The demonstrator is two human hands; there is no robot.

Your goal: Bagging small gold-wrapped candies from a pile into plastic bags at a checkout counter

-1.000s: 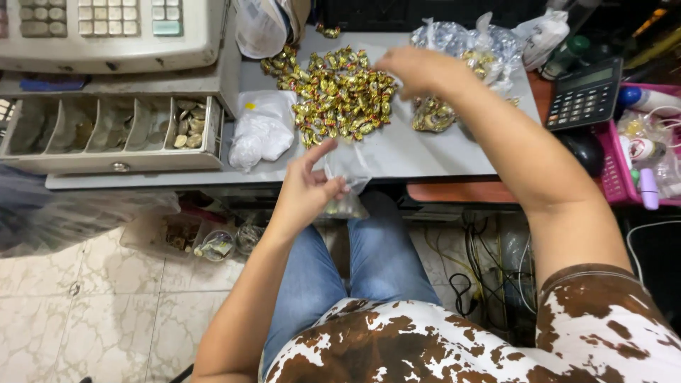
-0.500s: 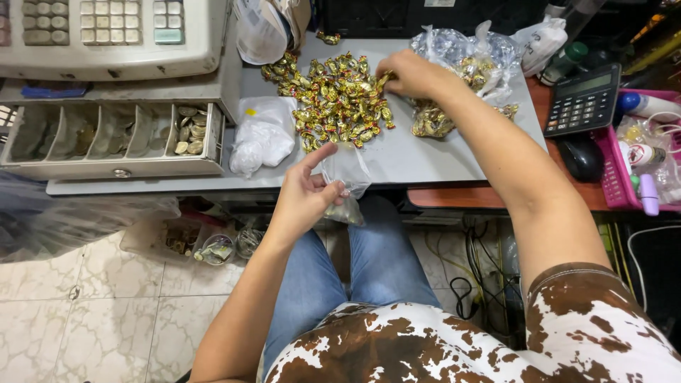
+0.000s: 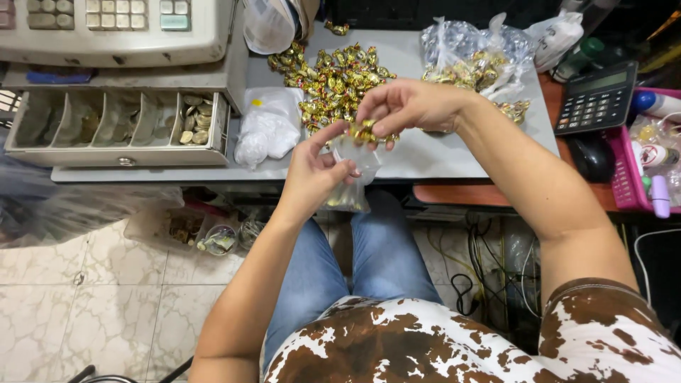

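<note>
Over the table edge (image 3: pixel 440 170), right hand (image 3: pixel 411 106) holds candies (image 3: pixel 365 131) above bag (image 3: pixel 351 177).

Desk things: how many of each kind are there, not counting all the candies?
Beige cash register: 1
Black calculator: 1
Black computer mouse: 1
Open grey coin drawer: 1
Heap of loose gold-wrapped candies: 1
Total: 5

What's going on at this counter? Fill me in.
A seated person is putting gold-wrapped candies into a small clear bag. The left hand holds the bag open at the counter's edge. The right hand holds a few candies right over its mouth. A big pile of candies lies on the counter, with filled bags behind. A coin drawer stands open at the side.
</note>
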